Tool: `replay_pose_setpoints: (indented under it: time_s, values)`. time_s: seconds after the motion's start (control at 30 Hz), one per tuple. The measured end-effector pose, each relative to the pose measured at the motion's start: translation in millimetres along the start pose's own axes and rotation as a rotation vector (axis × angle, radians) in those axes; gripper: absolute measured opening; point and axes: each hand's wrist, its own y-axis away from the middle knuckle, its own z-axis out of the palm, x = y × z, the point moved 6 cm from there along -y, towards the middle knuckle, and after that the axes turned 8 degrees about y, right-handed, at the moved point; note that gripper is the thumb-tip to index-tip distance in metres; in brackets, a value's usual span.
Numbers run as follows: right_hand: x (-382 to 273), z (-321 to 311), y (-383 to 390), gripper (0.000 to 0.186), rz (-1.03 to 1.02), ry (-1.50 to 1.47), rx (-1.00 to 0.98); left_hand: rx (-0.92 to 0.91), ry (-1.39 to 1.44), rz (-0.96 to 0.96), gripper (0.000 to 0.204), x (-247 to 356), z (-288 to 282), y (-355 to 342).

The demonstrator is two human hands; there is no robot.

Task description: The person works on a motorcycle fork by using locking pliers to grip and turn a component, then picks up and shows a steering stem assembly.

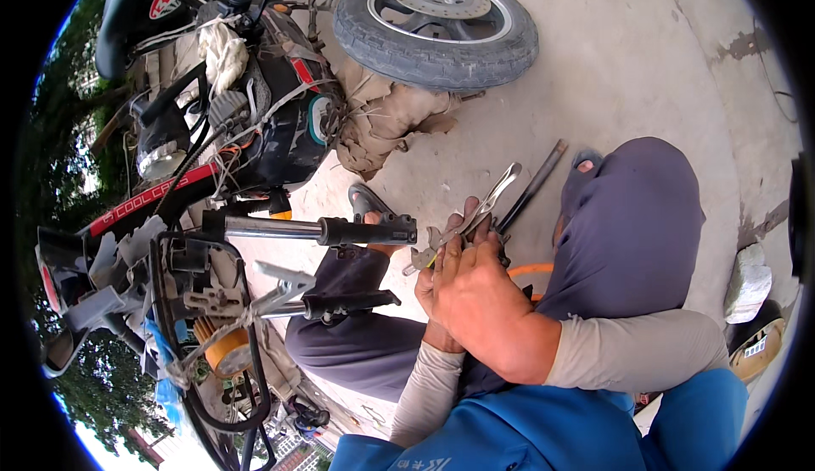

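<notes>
My hands are close together between my knees. Over my left hand lies my right hand (475,288), its fingers bent and closed around a silver plier-like hand tool (490,204). Partly hidden beneath it is my left hand (430,294); a few of its fingertips show beyond the tool, and it supports the tool from below. A jaw-shaped metal end sticks out left of the fingers, with a thin pale rod beside it. Just past the hands a black-gripped rod (533,187) points away; whether a hand touches it is hidden. Left of my hands are two fork legs (365,231) of a motorcycle.
The motorcycle (289,131) lies on its side at the left, with cables, a black metal frame (161,318) and an orange lamp (227,350). A detached wheel (437,25) rests beyond on crumpled brown sheeting (386,119). An orange ring (531,269) and a pale block (748,284) are at the right.
</notes>
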Motion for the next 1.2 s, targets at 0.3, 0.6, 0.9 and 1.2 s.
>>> replay_pose_setpoints:
  time_s: [0.3,0.6,0.9,1.2]
  values:
    - [29.1,-21.1,0.3,0.031,0.129,-0.151,0.039,0.095,0.283,-0.065,0.062,-13.9,18.4,-12.4]
    - [31.1,-15.9,-4.1,0.031,0.155,-0.228,0.118,0.062,0.202,-0.018,0.074,-1.8,27.3,-9.7]
    - [17.7,8.2,-18.1,0.032,0.116,-0.2,0.053,0.058,-0.267,-0.046,0.077,23.0,-7.3,12.2]
    - [25.1,21.6,-33.7,0.017,0.079,-0.321,-0.022,0.199,-1.173,0.145,0.058,59.4,-42.9,55.2]
